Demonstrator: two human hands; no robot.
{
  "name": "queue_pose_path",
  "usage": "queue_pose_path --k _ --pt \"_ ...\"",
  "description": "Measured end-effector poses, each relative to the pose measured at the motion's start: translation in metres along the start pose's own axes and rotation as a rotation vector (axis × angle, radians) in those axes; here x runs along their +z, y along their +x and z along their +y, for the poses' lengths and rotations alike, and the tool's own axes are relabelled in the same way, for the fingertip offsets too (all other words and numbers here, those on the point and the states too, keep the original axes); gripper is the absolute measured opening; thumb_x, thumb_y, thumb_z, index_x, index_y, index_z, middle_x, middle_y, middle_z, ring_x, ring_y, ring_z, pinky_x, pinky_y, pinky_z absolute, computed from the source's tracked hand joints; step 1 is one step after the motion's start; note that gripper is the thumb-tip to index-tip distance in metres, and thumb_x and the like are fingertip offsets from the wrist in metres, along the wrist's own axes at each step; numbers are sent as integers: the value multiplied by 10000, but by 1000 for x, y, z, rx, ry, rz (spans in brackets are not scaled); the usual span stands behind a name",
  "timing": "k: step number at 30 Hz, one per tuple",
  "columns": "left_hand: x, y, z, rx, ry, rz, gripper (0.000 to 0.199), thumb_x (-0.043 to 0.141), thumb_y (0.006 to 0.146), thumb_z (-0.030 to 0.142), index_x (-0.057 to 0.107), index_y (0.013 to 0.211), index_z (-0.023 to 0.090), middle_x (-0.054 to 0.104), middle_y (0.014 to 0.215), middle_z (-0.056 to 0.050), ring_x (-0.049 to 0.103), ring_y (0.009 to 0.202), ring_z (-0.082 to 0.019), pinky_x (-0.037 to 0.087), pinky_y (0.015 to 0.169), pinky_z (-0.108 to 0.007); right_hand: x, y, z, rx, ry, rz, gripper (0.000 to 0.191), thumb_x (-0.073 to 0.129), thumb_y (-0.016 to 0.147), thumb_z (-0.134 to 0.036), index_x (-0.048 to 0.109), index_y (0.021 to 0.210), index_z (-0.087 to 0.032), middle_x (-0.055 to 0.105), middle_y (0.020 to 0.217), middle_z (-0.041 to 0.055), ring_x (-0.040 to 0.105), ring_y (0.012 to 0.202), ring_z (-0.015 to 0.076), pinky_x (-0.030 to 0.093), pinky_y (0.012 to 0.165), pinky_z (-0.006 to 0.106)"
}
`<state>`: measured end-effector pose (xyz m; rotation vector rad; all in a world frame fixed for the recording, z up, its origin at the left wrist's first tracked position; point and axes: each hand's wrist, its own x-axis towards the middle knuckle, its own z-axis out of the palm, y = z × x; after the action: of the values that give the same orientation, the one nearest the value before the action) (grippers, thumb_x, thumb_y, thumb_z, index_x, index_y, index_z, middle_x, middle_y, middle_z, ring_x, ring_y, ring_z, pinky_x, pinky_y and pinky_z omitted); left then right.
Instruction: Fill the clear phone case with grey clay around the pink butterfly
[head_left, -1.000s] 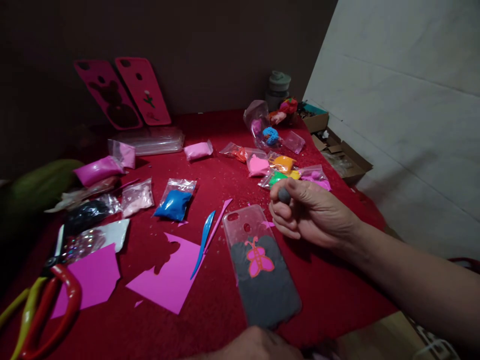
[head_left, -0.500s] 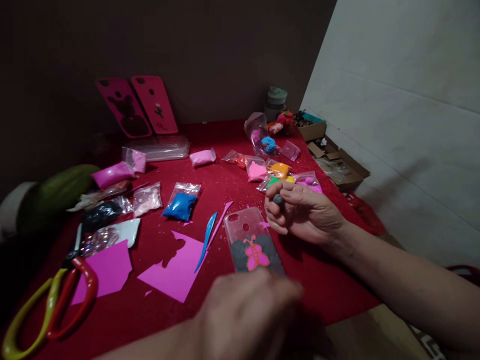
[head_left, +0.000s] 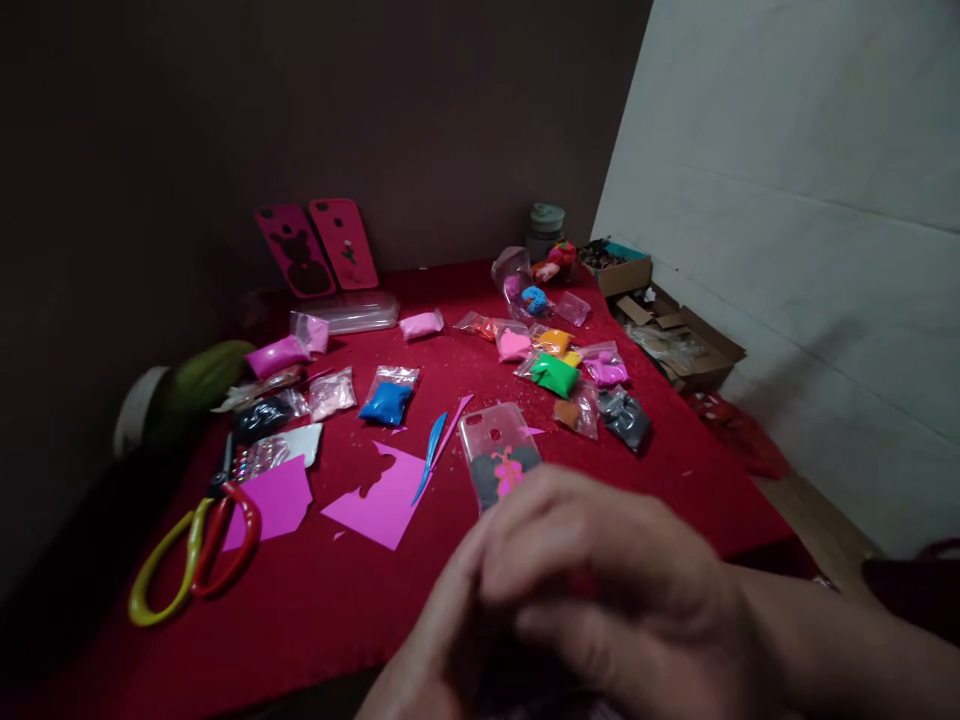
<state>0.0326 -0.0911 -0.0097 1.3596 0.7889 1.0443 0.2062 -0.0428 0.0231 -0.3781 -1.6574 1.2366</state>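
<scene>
- Dim brown wall (head_left: 420, 120) is filling the upper left and a pale wall (head_left: 780, 130) the upper right; between and below them, a red-covered table (head_left: 315, 630) is stretching out as I am watching remotely through the head camera.
- At the bottom centre, the left hand (head_left: 439, 640) and the right hand (head_left: 630, 560) are coming together, the right one curling in front with bent fingers. I cannot tell whether they are holding anything; the space between them is staying hidden.
- Just above them, near the centre of the frame, a clear phone case (head_left: 487, 450) with a grey layer and a pink-and-orange butterfly (head_left: 508, 470) is lying on the table.
- Its long axis is running away from the hands, the far end leaning slightly left; the hands are hiding the near end.
- Right knuckles are overlapping the case's lower right in my view, so the right hand is appearing nearer; I cannot judge depth.
- Compared with half a second ago, the right hand is no longer pinching a grey ball in sight beside the case. A brown clay bag (head_left: 568, 413) and a dark grey bag (head_left: 624, 417) are now showing there.
</scene>
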Motion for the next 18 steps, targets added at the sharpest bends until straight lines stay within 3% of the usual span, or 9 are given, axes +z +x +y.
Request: queue_pose_path --k 2,4,7,9,12,18 --pt "-7 -9 -1 188 221 16 490 437 937 496 508 1397 346 617 1367 -38 608 1210 -321 566 957 -452 -3 -10 5 235 225 225 194 555 926 -148 672 1072 -195 657 899 36 627 784 99 530 720 204" --pt "-13 -10 5 287 476 159 482 488 931 373 488 1412 341 556 1435 -14 509 1320 -305 478 1074 -424 -5 -17 16 394 537 368 176 591 894 -176 700 1031 -203 672 914 31 622 692 88 533 625 200" --pt "-13 -1 16 143 642 310 409 428 971 307 541 1364 324 584 1404 0 522 1308 -235 434 1109 -344 -2 -21 33 536 806 481 171 605 816 -130 730 932 -125 688 880 60 643 704 114 547 640 224" --pt "-10 11 18 186 640 364 399 385 991 344 541 1356 303 584 1396 -9 525 1298 -212 454 1080 -318 3 -23 40 565 875 529 183 608 790 -113 739 918 -102 700 892 72 661 748 133 555 685 239" --pt "-4 32 13 343 752 379 427 423 982 364 496 1386 245 545 1420 -48 502 1300 -221 380 1133 -365 16 -27 42 537 904 566 177 634 796 -121 750 931 -115 723 946 73 684 804 141 550 770 253" --pt "3 48 3 501 796 442 492 363 998 414 438 1414 162 512 1407 -132 486 1280 -253 362 1102 -415 47 -37 38 525 794 491 198 712 809 -185 764 999 -200 753 912 43 702 906 169 507 906 304"
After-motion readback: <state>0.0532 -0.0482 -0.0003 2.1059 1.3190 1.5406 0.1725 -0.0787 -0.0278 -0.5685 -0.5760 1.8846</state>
